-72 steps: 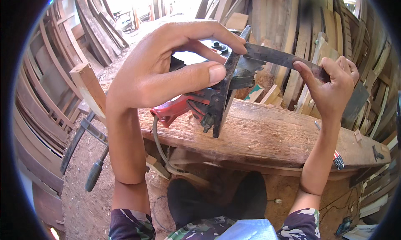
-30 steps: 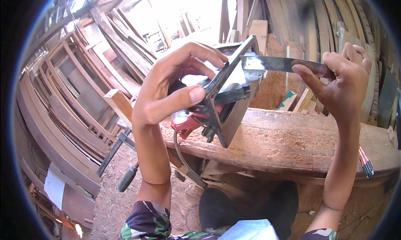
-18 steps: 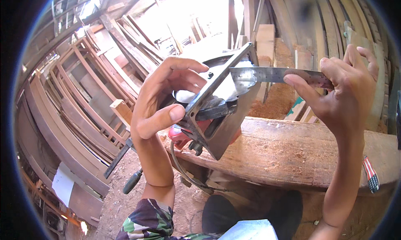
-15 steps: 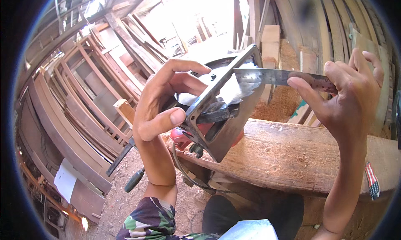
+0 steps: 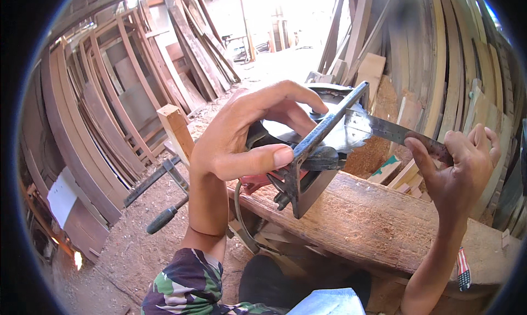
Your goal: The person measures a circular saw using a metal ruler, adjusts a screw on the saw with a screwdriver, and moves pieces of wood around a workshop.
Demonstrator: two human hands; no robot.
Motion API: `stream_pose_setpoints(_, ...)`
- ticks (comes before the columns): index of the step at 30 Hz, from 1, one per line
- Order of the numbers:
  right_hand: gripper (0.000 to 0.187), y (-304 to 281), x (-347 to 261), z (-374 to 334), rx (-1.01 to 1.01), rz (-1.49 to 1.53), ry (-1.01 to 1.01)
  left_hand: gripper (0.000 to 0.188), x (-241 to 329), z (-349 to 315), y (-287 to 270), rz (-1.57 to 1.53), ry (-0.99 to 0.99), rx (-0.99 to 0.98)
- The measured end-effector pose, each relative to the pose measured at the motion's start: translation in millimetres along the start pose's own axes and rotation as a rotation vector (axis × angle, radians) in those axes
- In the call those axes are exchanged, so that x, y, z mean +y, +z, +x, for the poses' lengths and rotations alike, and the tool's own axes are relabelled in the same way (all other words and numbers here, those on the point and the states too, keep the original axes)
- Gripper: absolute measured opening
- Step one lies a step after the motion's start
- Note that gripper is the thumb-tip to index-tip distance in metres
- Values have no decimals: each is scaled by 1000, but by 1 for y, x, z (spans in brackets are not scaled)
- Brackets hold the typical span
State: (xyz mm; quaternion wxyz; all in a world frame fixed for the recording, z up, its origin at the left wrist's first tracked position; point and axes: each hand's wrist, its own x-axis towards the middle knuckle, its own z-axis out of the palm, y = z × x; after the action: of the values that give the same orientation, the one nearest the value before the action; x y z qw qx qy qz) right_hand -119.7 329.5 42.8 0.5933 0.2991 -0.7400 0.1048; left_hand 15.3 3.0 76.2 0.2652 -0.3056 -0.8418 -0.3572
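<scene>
A circular saw (image 5: 318, 186) with a red housing and black base plate sits turned up on a thick wooden beam (image 5: 379, 221). My left hand (image 5: 236, 136) grips the base plate's edge, thumb on the near side and fingers reaching over by the blade. The toothed round blade (image 5: 355, 139) sticks out past the plate. In my right hand (image 5: 461, 169), a steel ruler (image 5: 387, 129) is pinched between thumb and fingers. Its far end lies at the plate's edge, across the blade; whether it touches the blade I cannot tell.
A clamp (image 5: 174, 175) with a dark handle and a wooden post (image 5: 175, 131) stand left of the beam. A small striped object (image 5: 464, 268) lies on the beam at right. Boards (image 5: 439, 68) and frames (image 5: 121, 90) lean around; offcuts (image 5: 387, 169) lie behind the beam.
The view has swung, so the saw and hands sit lower and the saw farther right. Both hands keep their holds; the ruler tilts more, its right end lower.
</scene>
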Motion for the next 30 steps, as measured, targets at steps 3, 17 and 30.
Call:
stream_pose_setpoints(3, 64, 0, 0, 1, 21, 24, -15, 70, -4, 4, 0, -9, 74, -7)
stream_pose_setpoints(17, 69, 0, 1, -1, -31, -56, -44, 76, -10, 8, -7, 131, 194, -93)
stream_pose_setpoints(30, 64, 3, 5, 3, 51, -56, -194, 69, -11, 2, 1, 114, 173, 11)
